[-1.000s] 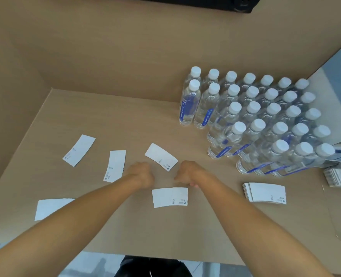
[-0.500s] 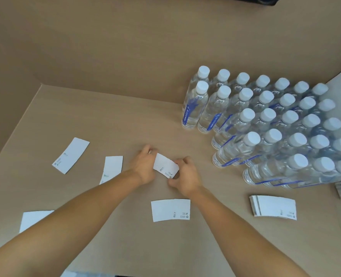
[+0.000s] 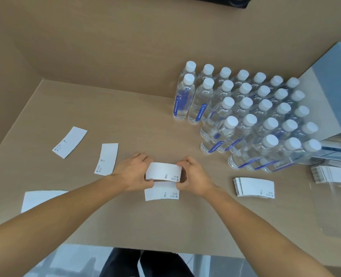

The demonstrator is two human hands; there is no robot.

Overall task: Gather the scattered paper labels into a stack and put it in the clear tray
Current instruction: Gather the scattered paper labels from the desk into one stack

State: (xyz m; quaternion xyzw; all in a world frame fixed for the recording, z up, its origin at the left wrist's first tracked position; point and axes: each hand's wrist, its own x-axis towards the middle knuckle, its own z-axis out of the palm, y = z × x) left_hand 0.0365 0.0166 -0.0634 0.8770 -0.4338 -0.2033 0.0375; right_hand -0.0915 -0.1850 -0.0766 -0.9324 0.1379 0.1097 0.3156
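Note:
My left hand (image 3: 134, 172) and my right hand (image 3: 193, 175) hold one white paper label (image 3: 162, 171) by its two short ends, just above the table. A second label (image 3: 161, 191) lies flat directly below it. More labels lie to the left: one label (image 3: 106, 158) near my left hand, another label (image 3: 69, 141) farther out, and a label (image 3: 39, 198) partly under my left forearm. A stack of labels (image 3: 254, 186) rests to the right. The clear tray (image 3: 337, 208) sits at the right edge, hard to make out, with another label stack (image 3: 332, 174) at its far end.
Several rows of capped water bottles (image 3: 245, 116) stand at the back right. A blue-grey box (image 3: 333, 96) stands behind them. Brown walls close off the table's back and left. The table's front edge runs below my forearms.
Both hands reached forward to the tilted label, took its ends, and brought it back toward me, level, above the label lying nearest.

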